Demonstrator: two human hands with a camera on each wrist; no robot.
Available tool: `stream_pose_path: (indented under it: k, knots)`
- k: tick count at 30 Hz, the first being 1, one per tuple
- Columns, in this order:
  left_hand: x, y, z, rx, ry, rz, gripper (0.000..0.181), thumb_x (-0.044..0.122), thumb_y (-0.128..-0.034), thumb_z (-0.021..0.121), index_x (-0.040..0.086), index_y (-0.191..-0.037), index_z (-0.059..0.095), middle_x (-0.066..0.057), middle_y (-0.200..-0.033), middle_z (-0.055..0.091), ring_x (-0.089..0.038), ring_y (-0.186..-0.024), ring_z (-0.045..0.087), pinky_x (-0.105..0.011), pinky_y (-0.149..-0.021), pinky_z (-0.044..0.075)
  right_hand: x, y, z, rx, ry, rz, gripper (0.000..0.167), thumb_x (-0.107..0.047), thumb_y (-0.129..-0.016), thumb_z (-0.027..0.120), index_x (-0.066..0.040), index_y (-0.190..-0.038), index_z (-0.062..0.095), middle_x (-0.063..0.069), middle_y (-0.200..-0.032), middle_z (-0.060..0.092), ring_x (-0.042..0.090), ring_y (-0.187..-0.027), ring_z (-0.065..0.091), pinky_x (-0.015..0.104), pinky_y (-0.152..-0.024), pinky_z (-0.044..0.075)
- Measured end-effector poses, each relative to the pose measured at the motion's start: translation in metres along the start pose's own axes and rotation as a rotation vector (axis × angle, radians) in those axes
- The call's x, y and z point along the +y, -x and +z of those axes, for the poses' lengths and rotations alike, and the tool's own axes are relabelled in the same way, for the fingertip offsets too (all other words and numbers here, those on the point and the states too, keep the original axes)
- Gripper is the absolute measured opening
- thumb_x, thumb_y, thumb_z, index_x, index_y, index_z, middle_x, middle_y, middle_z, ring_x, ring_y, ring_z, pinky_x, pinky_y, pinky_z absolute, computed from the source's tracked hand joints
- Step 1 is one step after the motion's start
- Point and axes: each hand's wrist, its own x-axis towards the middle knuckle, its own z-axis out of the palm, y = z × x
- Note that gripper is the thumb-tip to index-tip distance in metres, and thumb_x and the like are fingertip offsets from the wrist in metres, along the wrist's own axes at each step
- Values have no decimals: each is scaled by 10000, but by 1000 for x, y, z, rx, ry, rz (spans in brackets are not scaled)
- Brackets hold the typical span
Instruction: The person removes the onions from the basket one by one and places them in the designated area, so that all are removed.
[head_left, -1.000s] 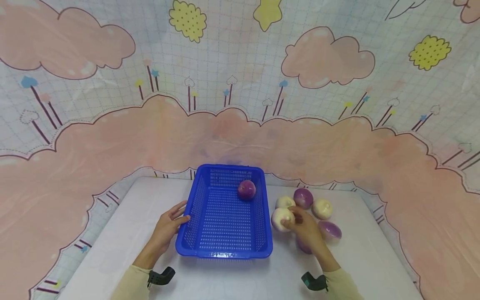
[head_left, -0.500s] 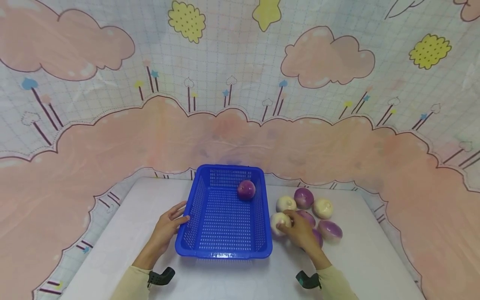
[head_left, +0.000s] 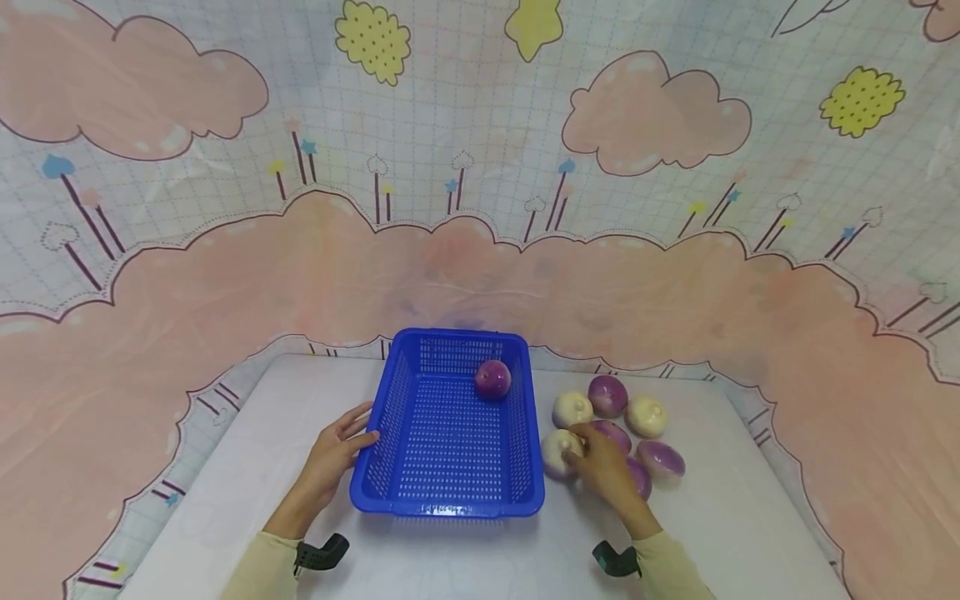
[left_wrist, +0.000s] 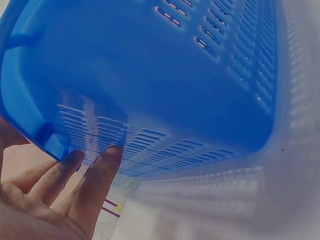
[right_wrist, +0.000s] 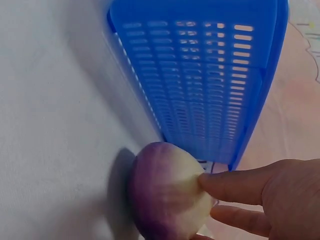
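A blue perforated plastic basket (head_left: 450, 507) stands mid-table with one purple turnip (head_left: 492, 380) inside near its far right corner. At the basket's left rim is my left hand (head_left: 333, 457); its thumb lies over the rim and its fingers (left_wrist: 102, 167) touch the outer wall. Just beyond the right wall, my right hand (head_left: 606, 473) holds a purple-and-white turnip (right_wrist: 167, 192) between thumb and fingers. In the right wrist view that turnip is low over the table, its shadow beside it; whether it touches the surface I cannot tell.
Right of the basket lie several more turnips, among them a pale one (head_left: 572, 409), a purple one (head_left: 607, 396), another pale one (head_left: 646, 417) and a purple-and-white one (head_left: 661, 460). A cloud-patterned cloth (head_left: 480, 283) hangs behind the white table (head_left: 442, 567).
My right hand and its turnip have shifted slightly left, then a little toward me, uncovering more of the purple turnips behind. The left hand and basket have stayed put.
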Motion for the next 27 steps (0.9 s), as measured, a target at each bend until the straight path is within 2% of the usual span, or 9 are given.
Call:
stream_pose_path:
  k: [3,6,10,13,16,19,24,27]
  knots:
    - [0,0,0,-2,1,1,608,185,-983,571,143,-1535,321,-190,-1541,408,-405,-1338,499,-557,-1066,441,0,0,-3,28,12,-12,427,-82,-807,746,-1,-1211,634,154,-1061,694,225,-870,601,383,-782,509]
    - [0,1,0,-2,3,2,604,188,-983,571,149,-1534,326,-191,-1542,404,-408,-1340,495,-566,-1071,433,1,2,-5,44,3,-19,435,-67,-787,757,12,-1198,638,173,-1094,696,264,-936,622,423,-849,513]
    - [1,2,0,-3,5,1,602,191,-984,570,151,-1533,327,-195,-1544,400,-410,-1341,493,-569,-1075,428,0,3,-10,72,-6,-29,386,-62,-784,763,-6,-1153,660,148,-1021,691,250,-922,606,389,-834,494]
    - [1,2,0,-6,9,1,604,192,-987,566,149,-1537,319,-192,-1548,395,-410,-1343,491,-563,-1075,430,-3,5,-18,94,-16,-21,363,-93,-813,751,-21,-1156,660,155,-1015,693,259,-934,626,411,-850,503]
    - [2,2,0,-9,10,-1,607,195,-989,563,149,-1540,311,-187,-1553,389,-410,-1350,484,-563,-1080,426,-4,6,-27,89,-75,9,380,-127,-850,717,-18,-1204,630,193,-1091,699,323,-1015,669,449,-903,533]
    - [2,2,0,-10,7,-4,612,202,-990,564,153,-1543,307,-183,-1557,384,-408,-1357,476,-566,-1083,420,-7,7,-36,82,-157,37,403,-124,-873,688,-7,-1248,596,236,-1147,685,386,-1070,668,459,-904,554]
    - [1,1,-1,-14,6,-6,612,203,-989,565,156,-1543,308,-183,-1559,380,-405,-1359,475,-558,-1082,425,-15,10,-51,81,-257,57,403,-105,-894,680,-20,-1276,586,240,-1211,662,384,-1123,652,395,-904,568]
    - [1,1,-1,-17,10,-4,611,201,-989,565,155,-1542,310,-184,-1558,381,-408,-1357,476,-559,-1080,427,-22,11,-60,82,-304,49,408,-84,-889,674,-34,-1285,586,215,-1261,651,369,-1177,631,395,-955,548]
